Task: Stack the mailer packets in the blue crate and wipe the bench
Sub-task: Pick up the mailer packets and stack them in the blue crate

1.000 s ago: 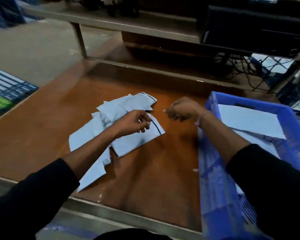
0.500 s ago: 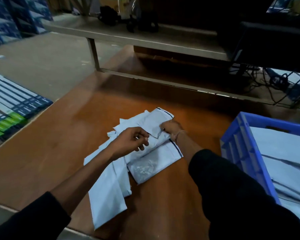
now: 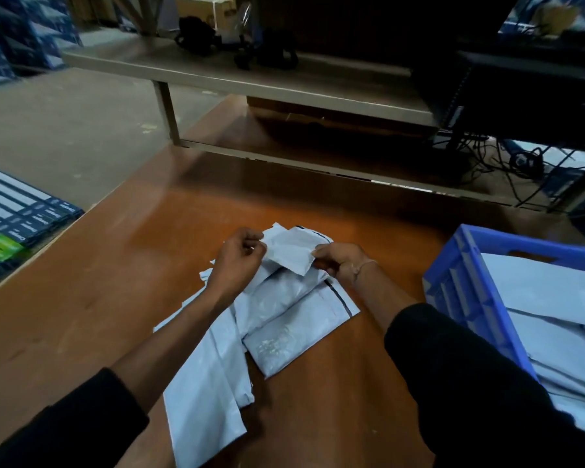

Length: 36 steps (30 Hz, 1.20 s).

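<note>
Two hands at work over one heap of pale mailer packets (image 3: 277, 319) on the brown desk (image 3: 81, 298). Left hand (image 3: 238, 261): fingers curled, grip pinching the left edge of the top packet (image 3: 289, 249). Right hand (image 3: 340, 261): fingers curled, grip pinching the same packet's right corner; thin bracelet at the wrist. Top packet: held between both hands at the far end of the heap, one end tilted up, a dark strip along its far edge. Heap: several packets overlapping loosely, running from the middle of the desk toward its near edge; one bears a dark seal line on its right side. Blue crate (image 3: 460, 288): on the desk's right side, apart from the heap, with flat pale packets lying inside. Both forearms bare, black sleeves pushed back. Raised shelf (image 3: 250, 79) across the back of the desk, dark items on it. Tangled cables (image 3: 520, 163) at the right rear. Striped boxes (image 3: 14, 217) stacked on the floor at left.
</note>
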Tool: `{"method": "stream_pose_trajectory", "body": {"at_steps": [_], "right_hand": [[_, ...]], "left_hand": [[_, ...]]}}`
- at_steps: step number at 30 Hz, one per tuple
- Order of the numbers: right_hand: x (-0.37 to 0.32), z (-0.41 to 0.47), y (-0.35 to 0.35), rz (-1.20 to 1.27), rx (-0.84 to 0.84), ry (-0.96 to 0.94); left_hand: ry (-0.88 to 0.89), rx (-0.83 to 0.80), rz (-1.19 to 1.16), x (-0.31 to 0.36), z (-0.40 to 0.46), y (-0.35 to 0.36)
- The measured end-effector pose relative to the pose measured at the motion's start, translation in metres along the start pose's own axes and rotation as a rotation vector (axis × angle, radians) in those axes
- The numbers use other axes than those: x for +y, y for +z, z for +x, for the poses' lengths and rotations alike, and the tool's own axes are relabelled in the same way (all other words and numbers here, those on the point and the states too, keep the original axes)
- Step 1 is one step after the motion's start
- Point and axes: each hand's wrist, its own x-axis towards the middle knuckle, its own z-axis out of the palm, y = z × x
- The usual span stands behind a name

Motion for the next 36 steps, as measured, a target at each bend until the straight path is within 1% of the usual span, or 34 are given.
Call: {"method": "stream_pose_trajectory", "body": {"at_steps": [1, 3, 5, 6, 7, 9, 10, 11, 12, 13, 15, 18, 19, 20, 23, 25, 27, 29, 31, 36], "right_hand": [[-0.002, -0.001, -0.006, -0.048, -0.05, 0.022], [-0.006, -0.003, -0.017, -0.102, -0.144, 0.047], [-0.01, -0.005, -0.025, -0.085, -0.22, 0.061], [-0.011, -0.008, -0.027, -0.071, -0.26, 0.052], [-0.012, -0.011, -0.028, -0.058, -0.318, 0.031], [-0.014, -0.021, -0.028, -0.061, -0.402, -0.012], [-0.014, -0.025, -0.027, -0.114, -0.437, -0.026], [-0.014, -0.027, -0.026, -0.206, -0.454, -0.044], [-0.014, -0.03, -0.025, -0.321, -0.456, -0.061], [-0.014, -0.032, -0.023, -0.436, -0.425, -0.078], [-0.01, -0.034, -0.017, -0.599, -0.269, -0.171], [0.003, -0.022, -0.011, -0.671, 0.089, -0.312], [0.009, -0.016, -0.009, -0.699, 0.157, -0.337], [0.014, -0.013, -0.006, -0.725, 0.167, -0.329], [0.026, -0.017, 0.007, -0.688, 0.071, -0.245], [0.03, -0.019, 0.011, -0.571, 0.039, -0.194], [0.031, -0.021, 0.01, -0.406, 0.01, -0.07], [0.024, -0.022, 0.002, -0.364, 0.016, -0.013], [0.011, -0.027, -0.011, -0.453, 0.037, -0.024], [-0.035, -0.05, -0.069, -0.705, 0.126, -0.183]], "left_hand": [[-0.013, 0.049, 0.019, 0.0, 0.004, -0.001], [-0.066, 0.099, 0.077, 0.001, 0.011, -0.002], [-0.139, 0.072, 0.162, 0.003, 0.015, -0.004], [-0.187, 0.042, 0.159, 0.007, 0.015, -0.004], [-0.256, -0.001, 0.105, 0.011, 0.015, -0.004], [-0.434, -0.111, -0.109, 0.021, 0.011, 0.0], [-0.491, -0.147, -0.189, 0.024, 0.01, 0.002], [-0.507, -0.173, -0.224, 0.024, 0.01, 0.004], [-0.491, -0.182, -0.21, 0.022, 0.01, 0.004], [-0.461, -0.18, -0.183, 0.02, 0.01, 0.003], [-0.415, -0.163, -0.15, 0.016, 0.01, 0.0], [-0.398, -0.141, -0.112, 0.018, 0.007, -0.009], [-0.397, -0.137, -0.099, 0.017, 0.006, -0.012], [-0.388, -0.14, -0.091, 0.016, 0.005, -0.014], [-0.34, -0.163, -0.089, 0.014, -0.001, -0.021], [-0.322, -0.169, -0.068, 0.014, -0.006, -0.025], [-0.298, -0.169, -0.063, 0.013, -0.009, -0.03], [-0.264, -0.162, -0.068, 0.012, -0.01, -0.033], [-0.231, -0.154, -0.058, 0.016, -0.011, -0.036], [-0.215, -0.167, -0.035, 0.023, -0.011, -0.027]]}}
